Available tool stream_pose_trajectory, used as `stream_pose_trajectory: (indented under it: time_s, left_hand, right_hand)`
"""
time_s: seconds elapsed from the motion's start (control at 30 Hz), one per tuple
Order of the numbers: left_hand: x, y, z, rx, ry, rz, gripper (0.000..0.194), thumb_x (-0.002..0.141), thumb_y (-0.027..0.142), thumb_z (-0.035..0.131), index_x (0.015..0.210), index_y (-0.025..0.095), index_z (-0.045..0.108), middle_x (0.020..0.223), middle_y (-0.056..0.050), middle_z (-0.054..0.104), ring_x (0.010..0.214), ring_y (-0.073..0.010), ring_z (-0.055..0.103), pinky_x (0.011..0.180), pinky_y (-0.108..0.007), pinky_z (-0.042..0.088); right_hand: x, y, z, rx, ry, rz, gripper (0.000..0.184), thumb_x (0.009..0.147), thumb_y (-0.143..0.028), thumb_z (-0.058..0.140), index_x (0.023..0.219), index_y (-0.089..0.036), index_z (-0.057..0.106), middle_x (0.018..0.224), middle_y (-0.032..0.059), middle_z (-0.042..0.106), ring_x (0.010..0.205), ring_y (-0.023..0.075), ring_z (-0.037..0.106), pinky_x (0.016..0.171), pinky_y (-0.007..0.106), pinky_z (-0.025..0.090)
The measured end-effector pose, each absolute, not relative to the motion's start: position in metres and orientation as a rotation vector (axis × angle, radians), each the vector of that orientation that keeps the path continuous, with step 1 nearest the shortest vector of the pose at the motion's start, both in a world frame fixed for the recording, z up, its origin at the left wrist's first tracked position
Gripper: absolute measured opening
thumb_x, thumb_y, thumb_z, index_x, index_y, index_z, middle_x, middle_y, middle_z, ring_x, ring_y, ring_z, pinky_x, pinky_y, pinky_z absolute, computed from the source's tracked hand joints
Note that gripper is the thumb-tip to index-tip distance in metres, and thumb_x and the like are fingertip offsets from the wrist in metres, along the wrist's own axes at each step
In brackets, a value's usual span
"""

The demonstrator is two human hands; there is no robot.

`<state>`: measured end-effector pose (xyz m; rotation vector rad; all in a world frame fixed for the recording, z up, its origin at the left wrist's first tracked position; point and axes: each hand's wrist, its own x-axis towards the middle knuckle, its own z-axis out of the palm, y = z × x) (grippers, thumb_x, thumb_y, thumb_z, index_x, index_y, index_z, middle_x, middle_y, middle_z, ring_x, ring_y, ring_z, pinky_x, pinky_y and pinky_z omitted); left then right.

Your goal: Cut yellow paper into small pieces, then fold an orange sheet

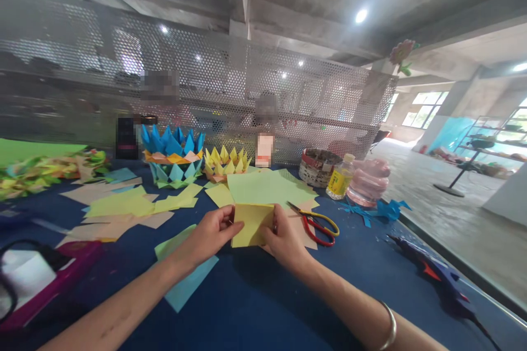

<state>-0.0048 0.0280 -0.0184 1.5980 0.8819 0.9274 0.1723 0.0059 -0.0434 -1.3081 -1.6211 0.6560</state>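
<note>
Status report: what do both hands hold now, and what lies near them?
Left hand and right hand both grip folded yellow paper square. Red-and-yellow scissors lie just right of it, apart. Loose paper sheets on blue table.

One view only, worn on the head, looking forward and down across the dark blue cloth-covered table (pixel 255 307) from its near edge. Both forearms come in close from below; the far edge meets a perforated grey metal screen (pixel 206 93), the table's right edge slanting off.
</note>
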Motion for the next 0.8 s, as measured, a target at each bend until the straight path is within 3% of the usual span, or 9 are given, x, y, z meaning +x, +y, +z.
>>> stream_pose_trajectory:
  time_s: [0.13,0.23,0.4,0.53,0.67,0.8]
  left_hand:
    - [-0.011,0.039,-0.021,1.607,0.978,0.948,0.045,0.066,0.047,0.067,0.096,0.014,0.065,0.091,-0.009,0.075,0.085,-0.0262,0.07,0.08,-0.036,0.053]
    - [-0.025,0.056,-0.024,1.642,1.13,0.987,0.049,0.068,0.052,0.059,0.097,0.013,0.064,0.089,-0.009,0.075,0.087,-0.0267,0.07,0.081,-0.036,0.053]
    - [-0.045,0.071,-0.026,1.859,1.437,0.887,0.021,0.07,0.035,0.058,0.085,0.022,0.063,0.08,-0.005,0.074,0.09,-0.03,0.068,0.072,-0.033,0.05]
    - [-0.051,0.068,-0.026,2.065,1.637,0.736,0.004,0.07,0.025,0.053,0.072,0.022,0.055,0.071,-0.005,0.068,0.079,-0.0294,0.065,0.061,-0.03,0.04]
    - [-0.06,0.068,-0.026,2.185,1.695,0.595,0.002,0.068,0.023,0.05,0.067,0.023,0.051,0.066,-0.005,0.062,0.067,-0.0276,0.062,0.054,-0.029,0.033]
    - [-0.074,0.072,-0.024,2.179,1.647,0.532,0.004,0.061,0.019,0.052,0.061,0.022,0.055,0.061,-0.002,0.064,0.061,-0.0239,0.063,0.051,-0.027,0.035]
  right_hand:
    - [0.171,0.005,-0.034,-1.299,-1.662,0.649,0.024,0.078,-0.014,0.043,0.102,-0.02,0.046,0.092,0.0032,0.06,0.08,0.0151,0.059,0.068,0.027,0.049]
    - [0.177,0.006,-0.028,-1.343,-1.698,0.588,0.024,0.083,-0.016,0.042,0.106,-0.018,0.045,0.097,0.0058,0.059,0.086,0.0152,0.059,0.072,0.029,0.049]
    - [0.196,0.011,-0.025,-1.488,-1.815,0.385,0.023,0.079,-0.014,0.048,0.102,-0.019,0.051,0.1,0.0058,0.058,0.092,0.0181,0.055,0.08,0.034,0.044]
    - [0.203,0.011,-0.021,-1.611,-1.907,0.261,0.024,0.08,-0.013,0.048,0.102,-0.018,0.054,0.108,0.0086,0.057,0.099,0.0214,0.053,0.086,0.036,0.038]
    - [0.203,0.009,-0.017,-1.701,-1.952,0.214,0.026,0.081,-0.014,0.048,0.105,-0.018,0.054,0.11,0.009,0.057,0.102,0.0208,0.054,0.085,0.032,0.037]
    - [0.203,0.011,-0.016,-1.738,-1.982,0.185,0.025,0.083,-0.017,0.047,0.106,-0.018,0.055,0.112,0.0089,0.057,0.1,0.0204,0.054,0.083,0.031,0.037]
